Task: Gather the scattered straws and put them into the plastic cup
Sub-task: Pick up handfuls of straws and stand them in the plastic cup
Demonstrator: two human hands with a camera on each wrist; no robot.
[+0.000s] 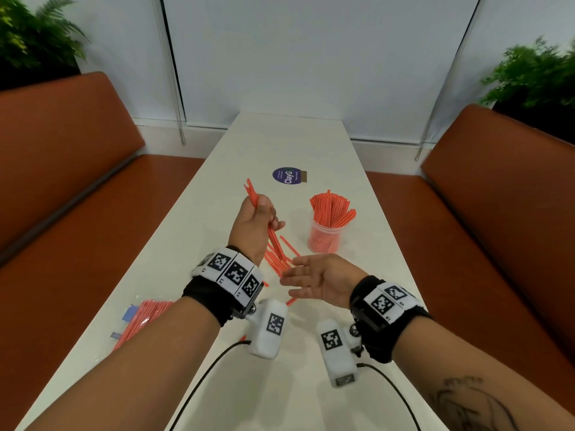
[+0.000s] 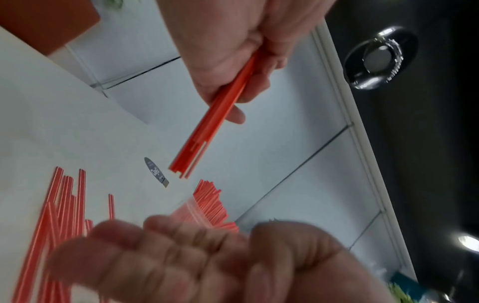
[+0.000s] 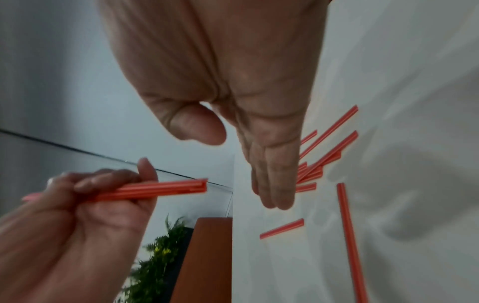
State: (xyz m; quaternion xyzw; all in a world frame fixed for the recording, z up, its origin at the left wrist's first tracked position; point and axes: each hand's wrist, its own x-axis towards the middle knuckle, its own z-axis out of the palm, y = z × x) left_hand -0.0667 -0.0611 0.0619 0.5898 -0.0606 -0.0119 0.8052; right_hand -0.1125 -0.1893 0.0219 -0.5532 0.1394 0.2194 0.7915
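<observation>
On the white table [image 1: 280, 144] a clear plastic cup [image 1: 323, 241] stands upright, packed with red-and-white striped straws [image 1: 331, 209]. Left of it my left hand [image 1: 258, 219] is raised off the table and grips a small bundle of straws [image 1: 252, 194]; the bundle [image 2: 207, 127] also shows in the wrist views [image 3: 153, 189]. Several loose straws [image 1: 280, 259] lie scattered between my hands [image 2: 64, 205]. My right hand [image 1: 314, 276] hovers over them, fingers [image 3: 272, 174] straight and together, holding nothing. Some of the loose straws [image 3: 324, 155] are hidden under it.
A torn plastic packet with more straws [image 1: 146, 315] lies at the table's left edge. A round purple sticker [image 1: 287, 175] lies beyond the cup. Orange benches [image 1: 62, 169] flank the table, with plants behind. Cables run from my wrists.
</observation>
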